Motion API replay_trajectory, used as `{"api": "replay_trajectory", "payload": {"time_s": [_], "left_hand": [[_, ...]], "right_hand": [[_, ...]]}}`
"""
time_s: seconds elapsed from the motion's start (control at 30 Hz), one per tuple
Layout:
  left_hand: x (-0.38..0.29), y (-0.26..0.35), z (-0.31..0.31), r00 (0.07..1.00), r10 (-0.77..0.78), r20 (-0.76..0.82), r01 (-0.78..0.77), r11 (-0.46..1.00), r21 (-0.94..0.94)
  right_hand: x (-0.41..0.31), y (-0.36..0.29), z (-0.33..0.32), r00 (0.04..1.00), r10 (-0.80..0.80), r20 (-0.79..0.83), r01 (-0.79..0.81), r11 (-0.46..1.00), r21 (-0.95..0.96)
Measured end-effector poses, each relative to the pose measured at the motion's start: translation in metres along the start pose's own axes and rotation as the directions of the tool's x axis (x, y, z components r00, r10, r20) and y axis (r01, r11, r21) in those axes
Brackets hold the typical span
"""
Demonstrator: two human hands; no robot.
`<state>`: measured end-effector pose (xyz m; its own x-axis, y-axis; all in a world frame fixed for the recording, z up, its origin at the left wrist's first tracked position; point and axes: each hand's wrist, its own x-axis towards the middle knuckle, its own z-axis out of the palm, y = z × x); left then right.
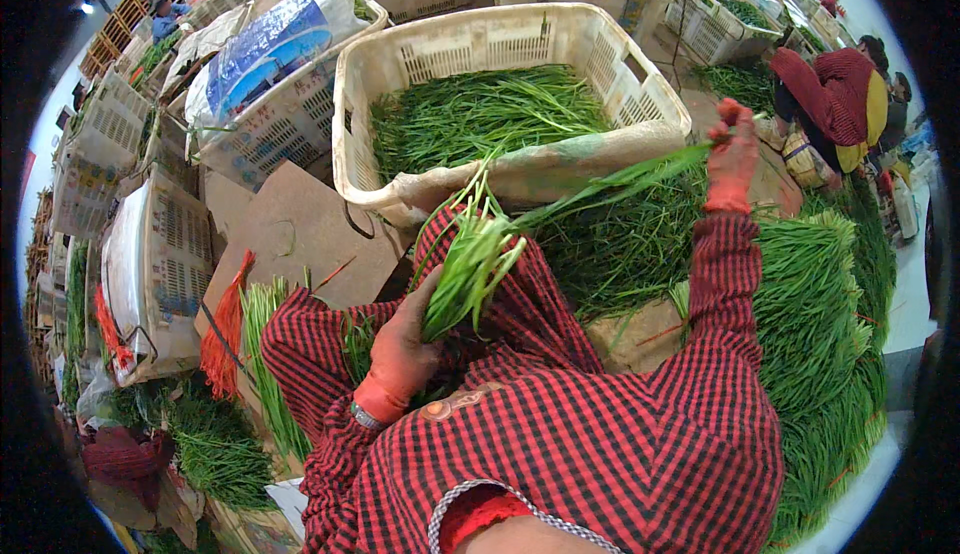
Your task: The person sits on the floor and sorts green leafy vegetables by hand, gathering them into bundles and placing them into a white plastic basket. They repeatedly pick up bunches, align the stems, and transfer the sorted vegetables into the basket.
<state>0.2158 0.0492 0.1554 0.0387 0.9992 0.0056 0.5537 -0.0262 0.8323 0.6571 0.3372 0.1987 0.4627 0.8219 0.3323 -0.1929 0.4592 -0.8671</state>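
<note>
My left hand (pixel 405 359), in an orange-red glove with a darkened thumb and fingers, grips a bunch of Chinese chives (pixel 472 273) above my lap. Its pale stem ends point up and to the right. Raised at the right, my gloved right hand (pixel 733 156) is blurred, with its fingers curled. A strand of long green leaves (pixel 645 175) stretches from beside the bunch to this hand, which seems pinched on its end. Beyond my knees stands a cream plastic crate (pixel 517 168), part filled with loose chives (pixel 487 115).
Loose greens (pixel 622 243) lie right of my knees, beside stacked bundles of chives (pixel 806 314). Red ties (pixel 229 336) hang at the left by upright chives (pixel 274 359). Covered crates (pixel 262 104) stand left of the crate. A person in dark red (pixel 832 96) bends at the right.
</note>
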Motion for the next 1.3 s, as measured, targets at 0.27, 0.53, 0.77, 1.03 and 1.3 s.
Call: {"api": "replay_trajectory", "payload": {"time_s": [0.27, 0.53, 0.77, 1.03, 1.3], "left_hand": [[-0.023, -0.046, -0.030, 0.977, -0.129, 0.169, 0.212, 0.531, -0.820], [-0.022, -0.081, -0.032, 0.939, -0.211, 0.270, 0.326, 0.308, -0.894], [-0.014, -0.101, -0.028, 0.921, 0.105, 0.376, 0.325, 0.327, -0.887], [-0.017, -0.070, -0.032, 0.962, 0.030, 0.270, 0.242, 0.355, -0.903], [-0.014, -0.035, -0.038, 0.988, -0.084, 0.128, 0.147, 0.284, -0.948]], "right_hand": [[-0.096, 0.018, 0.073, 0.661, 0.346, 0.666, -0.012, 0.892, -0.452], [-0.176, 0.006, 0.176, 0.295, 0.455, 0.840, -0.622, 0.759, -0.193], [-0.182, -0.025, 0.195, 0.610, 0.291, 0.737, -0.118, 0.953, -0.279], [-0.182, -0.040, 0.199, 0.161, -0.048, 0.986, 0.623, 0.780, -0.064], [-0.138, -0.041, 0.136, 0.613, 0.281, 0.738, -0.169, 0.960, -0.225]]}}
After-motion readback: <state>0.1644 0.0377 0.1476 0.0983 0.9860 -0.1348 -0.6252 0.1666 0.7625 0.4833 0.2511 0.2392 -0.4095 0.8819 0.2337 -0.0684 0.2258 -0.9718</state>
